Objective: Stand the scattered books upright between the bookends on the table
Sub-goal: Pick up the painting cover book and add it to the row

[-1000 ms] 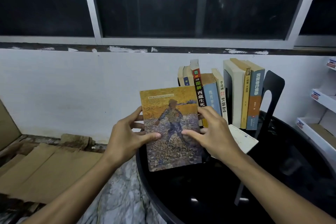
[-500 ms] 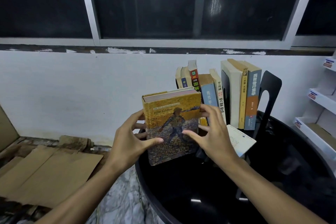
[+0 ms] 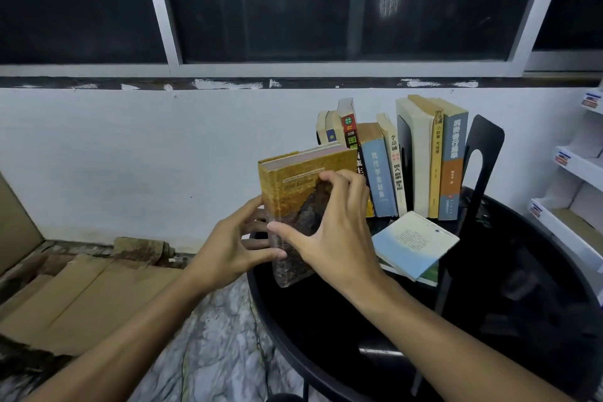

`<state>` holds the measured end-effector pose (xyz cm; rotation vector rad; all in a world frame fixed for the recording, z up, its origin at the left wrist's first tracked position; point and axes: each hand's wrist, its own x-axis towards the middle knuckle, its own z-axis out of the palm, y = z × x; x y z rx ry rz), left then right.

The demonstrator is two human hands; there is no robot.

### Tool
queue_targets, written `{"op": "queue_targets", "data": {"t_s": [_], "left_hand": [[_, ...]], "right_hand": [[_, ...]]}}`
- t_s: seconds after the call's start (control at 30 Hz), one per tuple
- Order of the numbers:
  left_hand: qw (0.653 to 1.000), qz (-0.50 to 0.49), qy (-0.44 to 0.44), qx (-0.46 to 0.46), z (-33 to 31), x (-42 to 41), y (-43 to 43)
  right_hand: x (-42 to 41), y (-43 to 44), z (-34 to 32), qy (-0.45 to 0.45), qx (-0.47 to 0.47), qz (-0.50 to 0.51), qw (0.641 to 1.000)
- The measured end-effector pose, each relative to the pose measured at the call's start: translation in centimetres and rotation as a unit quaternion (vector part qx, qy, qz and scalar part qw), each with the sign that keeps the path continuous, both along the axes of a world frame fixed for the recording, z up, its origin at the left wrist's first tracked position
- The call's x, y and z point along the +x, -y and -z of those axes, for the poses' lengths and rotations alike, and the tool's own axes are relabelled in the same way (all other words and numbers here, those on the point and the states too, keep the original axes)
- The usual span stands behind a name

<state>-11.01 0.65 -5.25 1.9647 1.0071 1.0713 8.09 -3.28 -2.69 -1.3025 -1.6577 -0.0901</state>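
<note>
Head view: your left hand point(image 3: 228, 245) and right hand point(image 3: 336, 238) both curl round the yellow book point(image 3: 293, 179), upright at the tabletop's point(image 3: 489, 303) left edge, just beside the standing row point(image 3: 378, 173); hold it vertical, set it down flush against that row

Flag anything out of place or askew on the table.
One pale blue book lies flat on the black table, in front of the standing row rather than upright in it. The row's left-hand books seem to lean left.

A flat book point(image 3: 414, 245) lies just before the upright row point(image 3: 378, 173).
</note>
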Motion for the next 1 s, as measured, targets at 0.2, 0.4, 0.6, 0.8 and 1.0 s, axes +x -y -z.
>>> {"op": "queue_targets", "data": {"t_s": [0.2,0.4,0.6,0.8,1.0], "left_hand": [[0.999,0.012,0.028,0.040,-0.4,3.0,2.0],[0.996,0.022,0.038,0.073,-0.9,6.1,2.0],[0.994,0.016,0.035,0.103,-1.2,9.7,2.2],[0.993,-0.005,0.005,0.117,-0.5,11.8,2.4],[0.993,-0.005,0.005,0.115,-0.3,12.4,2.2]], "right_hand": [[1.4,0.0,-1.2,-0.080,-0.036,-0.016,0.996],[5.3,0.8,-2.7,-0.122,-0.074,-0.076,0.987],[8.0,1.0,-4.4,-0.062,-0.078,-0.033,0.995],[8.3,1.0,-5.7,-0.024,-0.068,0.049,0.996],[8.4,0.8,-5.4,-0.024,-0.045,0.072,0.996]]}}
